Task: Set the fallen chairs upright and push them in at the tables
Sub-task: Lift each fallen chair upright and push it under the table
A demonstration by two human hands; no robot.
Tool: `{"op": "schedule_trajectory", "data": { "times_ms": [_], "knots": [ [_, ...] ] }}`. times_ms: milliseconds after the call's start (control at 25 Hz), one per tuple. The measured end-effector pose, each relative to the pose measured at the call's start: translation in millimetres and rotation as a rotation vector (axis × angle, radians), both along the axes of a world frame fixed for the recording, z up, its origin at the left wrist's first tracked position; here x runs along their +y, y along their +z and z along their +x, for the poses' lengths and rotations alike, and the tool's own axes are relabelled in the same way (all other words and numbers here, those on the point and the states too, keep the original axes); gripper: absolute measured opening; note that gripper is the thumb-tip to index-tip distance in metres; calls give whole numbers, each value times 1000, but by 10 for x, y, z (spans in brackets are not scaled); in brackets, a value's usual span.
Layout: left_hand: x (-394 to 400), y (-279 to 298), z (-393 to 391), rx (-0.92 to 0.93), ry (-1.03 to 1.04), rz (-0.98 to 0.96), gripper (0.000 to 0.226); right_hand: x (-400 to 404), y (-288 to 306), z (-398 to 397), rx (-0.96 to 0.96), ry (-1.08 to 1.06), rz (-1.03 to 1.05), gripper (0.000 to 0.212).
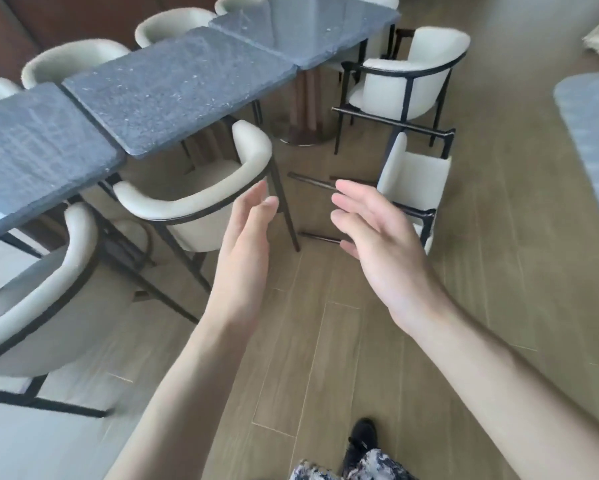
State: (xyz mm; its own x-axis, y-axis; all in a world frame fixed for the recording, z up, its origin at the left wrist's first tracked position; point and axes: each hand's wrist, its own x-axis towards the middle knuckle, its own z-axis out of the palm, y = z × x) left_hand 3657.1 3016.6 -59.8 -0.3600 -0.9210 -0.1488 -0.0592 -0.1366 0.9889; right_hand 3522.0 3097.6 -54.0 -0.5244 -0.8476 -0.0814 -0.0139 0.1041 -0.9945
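Observation:
A cream chair with a black frame lies fallen on its side (412,181) on the wooden floor, its legs pointing left toward me. Behind it another cream chair (405,84) stands upright, pulled away from the table end. A row of dark stone tables (173,88) runs along the left. Two upright cream chairs stand at the near side, one (201,206) partly under a table, one (38,296) at the lower left. My left hand (246,237) and my right hand (377,237) are raised, fingers straight, holding nothing, just short of the fallen chair.
Several more cream chairs (73,60) line the far side of the tables. A pale rug (592,133) lies at the right edge. A round table base (305,133) stands near the fallen chair. My dark shoe (360,441) is on bare floor below.

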Motion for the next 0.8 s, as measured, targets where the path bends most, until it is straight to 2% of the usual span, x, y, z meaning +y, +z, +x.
{"op": "schedule_trajectory", "data": {
  "times_ms": [120, 320, 440, 600, 800],
  "knots": [
    [139, -31, -858, 3, -92, 19, 66, 235, -43, -746, 1, -87, 16, 42],
    [291, -115, -1885, -16, -232, 10, 63, 535, -82, -1641, -7, -202, 19, 49],
    [295, -155, -2328, -12, -302, 4, 64, 631, -141, -2038, -13, -265, 2, 43],
    [211, -239, -2956, -21, -365, 27, 51, 659, -242, -2562, -23, -341, 26, 39],
    [-137, -333, -3928, -28, -433, 51, 51, 438, -310, -3446, -29, -422, 45, 34]
  ]
}}
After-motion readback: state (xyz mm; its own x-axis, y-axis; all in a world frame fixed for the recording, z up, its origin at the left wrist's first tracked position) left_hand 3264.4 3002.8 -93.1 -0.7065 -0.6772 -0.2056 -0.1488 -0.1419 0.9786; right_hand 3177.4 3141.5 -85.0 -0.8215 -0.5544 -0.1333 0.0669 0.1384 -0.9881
